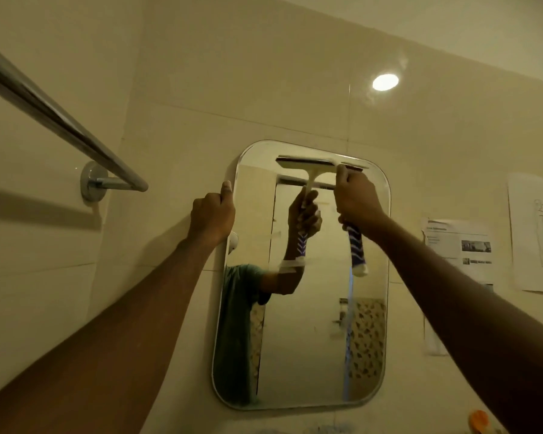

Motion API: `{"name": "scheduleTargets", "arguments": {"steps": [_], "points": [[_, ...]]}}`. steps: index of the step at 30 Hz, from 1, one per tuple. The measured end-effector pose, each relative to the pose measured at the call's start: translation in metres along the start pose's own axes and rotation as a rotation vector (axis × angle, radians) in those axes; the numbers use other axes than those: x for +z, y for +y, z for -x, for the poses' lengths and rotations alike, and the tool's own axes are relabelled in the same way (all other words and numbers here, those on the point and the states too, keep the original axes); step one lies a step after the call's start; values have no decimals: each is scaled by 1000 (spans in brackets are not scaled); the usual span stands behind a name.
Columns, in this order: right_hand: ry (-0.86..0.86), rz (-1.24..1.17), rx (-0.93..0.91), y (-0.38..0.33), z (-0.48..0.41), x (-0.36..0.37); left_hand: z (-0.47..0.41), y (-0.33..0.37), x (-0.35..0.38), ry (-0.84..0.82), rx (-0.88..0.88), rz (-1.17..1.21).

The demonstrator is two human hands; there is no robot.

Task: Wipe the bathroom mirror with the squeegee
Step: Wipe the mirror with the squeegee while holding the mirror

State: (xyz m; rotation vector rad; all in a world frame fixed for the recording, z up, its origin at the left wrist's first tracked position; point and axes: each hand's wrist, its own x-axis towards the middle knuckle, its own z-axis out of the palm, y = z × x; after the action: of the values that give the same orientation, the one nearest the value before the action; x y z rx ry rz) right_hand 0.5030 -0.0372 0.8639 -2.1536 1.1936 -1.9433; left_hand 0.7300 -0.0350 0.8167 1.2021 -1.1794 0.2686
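Observation:
A rounded rectangular mirror (311, 346) hangs on the beige tiled wall. My left hand (212, 214) grips the mirror's left edge near the top, thumb up along the rim. My right hand (358, 198) grips the squeegee (358, 252), whose blue-and-white striped handle sticks out below my fist. Its white head with a dark rubber blade lies against the glass just under the mirror's top edge. The glass reflects my arm, the squeegee and my green shirt.
A chrome towel rail (44, 98) juts from the wall at upper left. Printed paper sheets (461, 245) are stuck to the wall right of the mirror. An orange object (480, 419) shows at the bottom right. A ceiling light glares off the tile (385, 82).

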Motion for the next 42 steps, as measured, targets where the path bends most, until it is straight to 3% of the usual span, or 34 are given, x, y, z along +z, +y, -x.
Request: {"name": "scheduleTargets", "arguments": {"steps": [9, 11, 18, 28, 31, 37, 42], "points": [[-137, 23, 101, 75, 159, 42, 3, 3, -3, -23, -15, -14], [-159, 19, 112, 75, 150, 27, 6, 3, -3, -7, -1, -22], [12, 19, 76, 71, 27, -39, 18, -3, 2, 56, 44, -45], [-92, 23, 175, 154, 161, -1, 29, -4, 7, 111, 15, -49], [-112, -36, 172, 139, 132, -21, 27, -4, 8, 113, 10, -27], [46, -12, 99, 104, 41, -38, 26, -7, 10, 121, -5, -24], [-6, -55, 190, 157, 123, -8, 28, -7, 11, 117, -24, -27]]}}
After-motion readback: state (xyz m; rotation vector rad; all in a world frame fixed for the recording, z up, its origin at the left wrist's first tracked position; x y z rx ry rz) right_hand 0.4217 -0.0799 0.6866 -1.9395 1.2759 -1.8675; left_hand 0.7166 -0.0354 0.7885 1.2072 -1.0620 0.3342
